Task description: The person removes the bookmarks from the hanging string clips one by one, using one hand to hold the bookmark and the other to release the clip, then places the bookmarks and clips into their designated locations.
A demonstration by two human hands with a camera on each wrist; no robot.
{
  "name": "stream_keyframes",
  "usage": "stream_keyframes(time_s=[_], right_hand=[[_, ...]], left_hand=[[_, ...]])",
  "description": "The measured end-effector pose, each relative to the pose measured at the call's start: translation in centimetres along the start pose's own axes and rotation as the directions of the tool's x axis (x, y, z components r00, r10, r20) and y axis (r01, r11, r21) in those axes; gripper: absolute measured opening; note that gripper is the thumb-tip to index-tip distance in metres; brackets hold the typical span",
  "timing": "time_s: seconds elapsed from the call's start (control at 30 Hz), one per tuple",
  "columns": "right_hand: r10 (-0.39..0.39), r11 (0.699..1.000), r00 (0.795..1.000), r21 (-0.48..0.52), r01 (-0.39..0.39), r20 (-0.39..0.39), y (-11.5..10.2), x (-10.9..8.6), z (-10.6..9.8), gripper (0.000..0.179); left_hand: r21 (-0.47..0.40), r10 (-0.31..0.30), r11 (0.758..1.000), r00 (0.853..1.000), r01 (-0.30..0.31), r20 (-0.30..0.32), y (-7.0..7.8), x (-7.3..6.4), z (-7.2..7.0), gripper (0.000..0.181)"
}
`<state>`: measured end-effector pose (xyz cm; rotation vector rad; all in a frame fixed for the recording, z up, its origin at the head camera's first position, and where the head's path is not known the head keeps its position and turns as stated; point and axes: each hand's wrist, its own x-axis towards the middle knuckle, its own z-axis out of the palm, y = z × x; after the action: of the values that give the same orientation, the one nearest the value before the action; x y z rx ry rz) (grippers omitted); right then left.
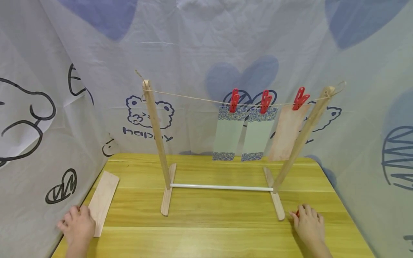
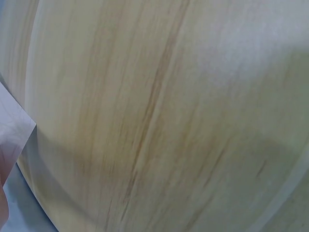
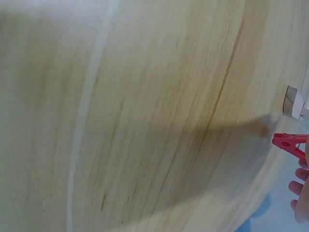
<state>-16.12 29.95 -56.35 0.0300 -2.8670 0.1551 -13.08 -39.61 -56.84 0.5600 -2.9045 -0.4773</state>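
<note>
My left hand [image 1: 77,225] is at the table's left edge, against a pale pinkish paper strip [image 1: 104,200]. Whether its fingers grip the strip is hidden. The left wrist view catches a corner of the strip [image 2: 12,125] and a bit of finger at the left margin. On the right side of the table, my right hand [image 1: 309,224] pinches a red clothespin [image 3: 289,141] between thumb and fingers. In the head view the hand mostly covers this clothespin.
A wooden stand with two posts [image 1: 156,134] and a white crossbar [image 1: 222,187] carries a string [image 1: 190,96]. Red clothespins [image 1: 265,102] hold two blue-patterned paper strips [image 1: 227,136] and a pinkish strip [image 1: 285,132] on it. Printed cloth [image 1: 193,43] surrounds the table [image 1: 219,215].
</note>
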Motion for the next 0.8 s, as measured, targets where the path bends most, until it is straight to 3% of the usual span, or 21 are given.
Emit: stream_keyframes(time_s=[0.2, 0.63, 0.8], right_hand=[[0.002, 1.0, 0.999, -0.011, -0.001, 0.034, 0.15, -0.1, 0.05, 0.041], [0.033, 0.999, 0.995, -0.004, -0.033, 0.093, 0.07, 0.37, -0.16, 0.041], [0.028, 1.0, 0.997, 0.012, -0.029, 0.071, 0.17, 0.27, 0.15, 0.043]], left_hand=[[0.02, -0.023, 1.0, 0.999, 0.022, 0.043, -0.34, -0.17, 0.22, 0.018], [0.04, -0.053, 0.998, 0.996, 0.05, 0.074, -0.6, -0.37, 0.85, 0.018], [0.044, -0.067, 0.997, 0.995, 0.064, 0.077, -0.53, -0.41, 1.0, 0.02]])
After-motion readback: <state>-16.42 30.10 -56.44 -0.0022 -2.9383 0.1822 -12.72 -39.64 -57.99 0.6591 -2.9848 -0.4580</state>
